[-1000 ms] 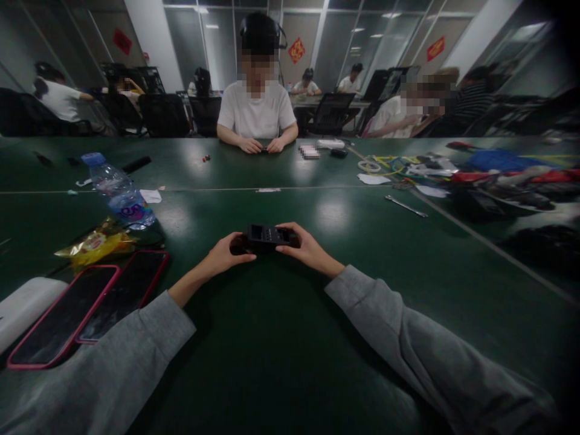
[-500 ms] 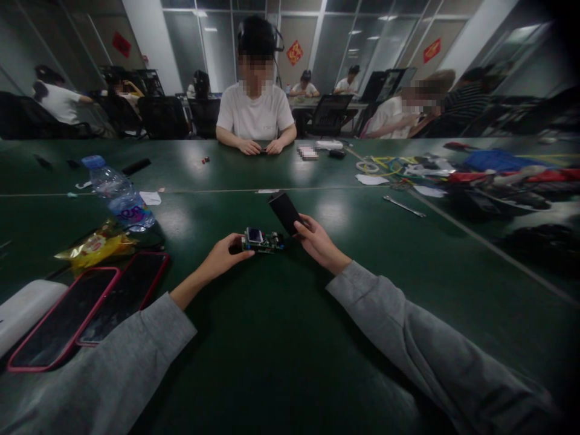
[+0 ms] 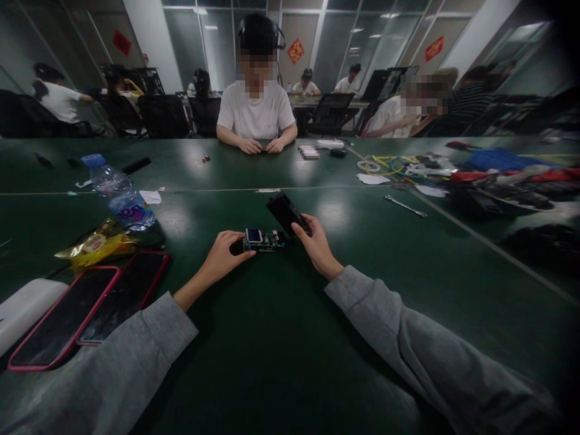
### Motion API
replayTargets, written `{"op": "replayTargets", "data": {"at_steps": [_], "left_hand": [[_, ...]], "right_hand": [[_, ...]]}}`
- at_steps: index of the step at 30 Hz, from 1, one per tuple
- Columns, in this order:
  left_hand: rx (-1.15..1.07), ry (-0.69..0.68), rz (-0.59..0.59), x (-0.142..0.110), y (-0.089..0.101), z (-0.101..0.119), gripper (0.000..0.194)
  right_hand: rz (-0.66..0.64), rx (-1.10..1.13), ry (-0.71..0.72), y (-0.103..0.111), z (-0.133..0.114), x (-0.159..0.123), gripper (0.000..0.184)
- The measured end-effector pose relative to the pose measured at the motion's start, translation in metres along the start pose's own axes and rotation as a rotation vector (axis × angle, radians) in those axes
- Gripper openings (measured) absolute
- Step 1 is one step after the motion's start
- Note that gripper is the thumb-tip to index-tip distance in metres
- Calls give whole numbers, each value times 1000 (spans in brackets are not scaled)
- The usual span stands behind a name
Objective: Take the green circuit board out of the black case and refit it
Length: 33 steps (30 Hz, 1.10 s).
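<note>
My left hand (image 3: 225, 252) grips the left end of a green circuit board (image 3: 267, 243), thumb in front and fingers behind. A small display (image 3: 254, 235) sits on the board's left part, with small components to its right. In my right hand (image 3: 316, 244) is a black rectangular case (image 3: 286, 212), tilted up to the left just above the board's right end. Its side toward me looks partly hollow, though the dark makes detail hard to see. Whether the case touches the board I cannot tell.
On the left lie two red-edged phones (image 3: 67, 320), a white device (image 3: 27, 311), a yellow wrapper (image 3: 97, 244) and a tipped plastic bottle (image 3: 118, 193). At right are a wrench (image 3: 405, 206) and a heap of cables (image 3: 408, 169). A person (image 3: 257, 112) sits opposite.
My right hand has turned the black case, so its flat face has rotated and a recessed side now shows. My left hand and the circuit board have barely moved.
</note>
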<state>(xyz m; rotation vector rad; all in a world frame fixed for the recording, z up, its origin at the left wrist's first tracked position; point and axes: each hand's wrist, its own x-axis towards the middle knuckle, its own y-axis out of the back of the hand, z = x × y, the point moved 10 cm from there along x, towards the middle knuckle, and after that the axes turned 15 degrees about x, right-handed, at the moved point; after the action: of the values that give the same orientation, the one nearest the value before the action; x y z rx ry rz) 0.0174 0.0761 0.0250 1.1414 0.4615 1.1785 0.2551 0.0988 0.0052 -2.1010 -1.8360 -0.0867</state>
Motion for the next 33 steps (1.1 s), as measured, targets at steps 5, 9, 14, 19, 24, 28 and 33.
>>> {"op": "replayTargets", "data": {"at_steps": [5, 9, 14, 19, 24, 28, 33], "left_hand": [[51, -16, 11, 1, -4, -5, 50], [79, -14, -7, 1, -8, -6, 51], [90, -7, -18, 1, -9, -6, 53], [51, -20, -17, 1, -10, -8, 52], [33, -17, -18, 1, -12, -11, 54], [13, 3, -32, 1, -13, -12, 53], [1, -4, -38, 1, -13, -13, 50]], "right_hand": [[19, -32, -8, 3, 3, 0, 46], [6, -39, -20, 1, 2, -1, 44], [9, -38, -42, 1, 3, -3, 44], [14, -9, -69, 1, 6, -3, 44], [16, 29, -78, 0, 7, -3, 44], [8, 6, -61, 1, 7, -2, 44], [8, -31, -17, 2, 4, -2, 45]]}}
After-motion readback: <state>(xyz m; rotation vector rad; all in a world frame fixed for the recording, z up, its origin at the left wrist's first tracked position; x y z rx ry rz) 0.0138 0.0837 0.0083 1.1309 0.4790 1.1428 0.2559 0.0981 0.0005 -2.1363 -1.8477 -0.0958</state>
